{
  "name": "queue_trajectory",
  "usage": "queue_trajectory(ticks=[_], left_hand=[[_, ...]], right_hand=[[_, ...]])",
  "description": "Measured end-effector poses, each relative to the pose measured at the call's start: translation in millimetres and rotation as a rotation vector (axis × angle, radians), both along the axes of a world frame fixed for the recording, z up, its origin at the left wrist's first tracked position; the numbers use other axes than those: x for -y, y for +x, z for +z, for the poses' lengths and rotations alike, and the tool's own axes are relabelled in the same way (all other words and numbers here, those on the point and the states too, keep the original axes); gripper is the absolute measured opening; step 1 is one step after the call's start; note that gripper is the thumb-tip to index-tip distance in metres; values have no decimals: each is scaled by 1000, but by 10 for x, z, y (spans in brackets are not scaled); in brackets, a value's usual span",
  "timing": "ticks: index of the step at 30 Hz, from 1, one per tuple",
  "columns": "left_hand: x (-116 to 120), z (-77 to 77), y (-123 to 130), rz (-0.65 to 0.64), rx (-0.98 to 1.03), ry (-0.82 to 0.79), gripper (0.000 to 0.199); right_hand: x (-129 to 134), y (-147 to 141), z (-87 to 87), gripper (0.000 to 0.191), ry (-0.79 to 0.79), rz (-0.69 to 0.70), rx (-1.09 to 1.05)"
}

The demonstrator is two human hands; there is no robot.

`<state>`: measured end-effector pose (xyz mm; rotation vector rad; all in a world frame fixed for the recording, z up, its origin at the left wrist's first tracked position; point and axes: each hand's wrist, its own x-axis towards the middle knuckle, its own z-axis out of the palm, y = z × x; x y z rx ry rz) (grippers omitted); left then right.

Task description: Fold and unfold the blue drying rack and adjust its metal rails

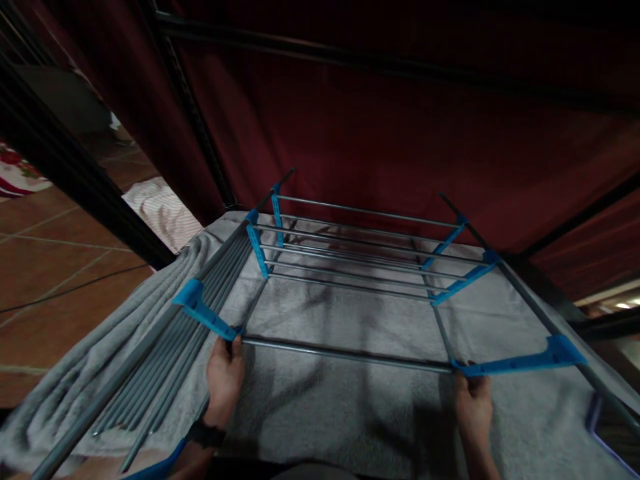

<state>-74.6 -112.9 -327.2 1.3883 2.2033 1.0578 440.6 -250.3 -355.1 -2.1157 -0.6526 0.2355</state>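
Observation:
A frame of grey metal tubes (345, 353) with blue plastic brackets stands on a grey blanket. My left hand (225, 375) is closed around the lower end of the left front bracket (207, 315), where the front crossbar begins. At the crossbar's other end my right hand (474, 400) pinches the tip of the right front bracket (520, 363). Farther back, several thin bars (350, 273) run between paired blue brackets. Long side tubes pass through the brackets on both sides. My fingertips are partly hidden under the plastic.
Several loose grey tubes (185, 347) lie at the left on the folded blanket (115, 340). Dark red curtains (350, 133) and black metal bars surround the work area. A dark, purple-edged object (613, 433) is at the lower right. A cable crosses the tiled floor (65, 267).

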Motion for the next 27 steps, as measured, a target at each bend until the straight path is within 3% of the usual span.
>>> queue_trajectory(ticks=[13, 27], left_hand=[[35, 42, 115, 62, -54, -17, 39], [44, 67, 161, 75, -117, -42, 39]], right_hand=[[-25, -113, 10, 47, -134, -147, 23], [-72, -156, 31, 39, -177, -149, 34]])
